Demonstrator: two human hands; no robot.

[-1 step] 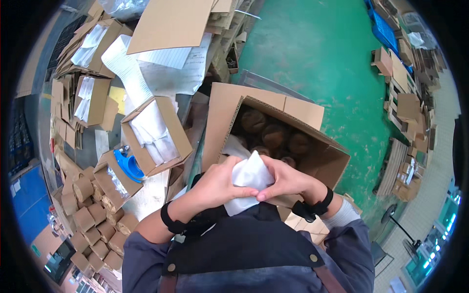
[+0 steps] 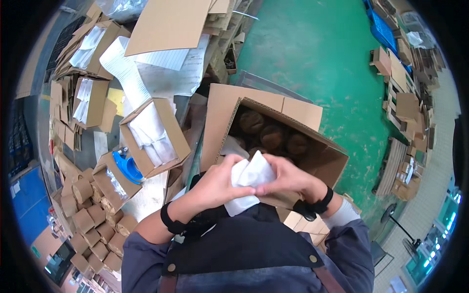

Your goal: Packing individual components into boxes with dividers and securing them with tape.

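White wrap (image 2: 253,175) (between both hands (image 2: 219,181) (image 2: 289,178)) now shows a new crease.

- On my screen I see a blue tape dispenser (image 2: 128,167), left;
- paper sheets (image 2: 124,68), partly under flat cardboard (image 2: 168,24);
- a standing fan (image 2: 389,213), right;
- a blue crate (image 2: 383,31) beyond the green floor (image 2: 312,53)

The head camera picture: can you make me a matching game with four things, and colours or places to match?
Things:
1. Folded wrap
2. Big open box
3. Floor
4. Wristbands

Matches:
A. Green
B. Round brown things are inside
C. Black
D. White, held between the left hand and the right hand

Right pairs: 1-D, 2-B, 3-A, 4-C
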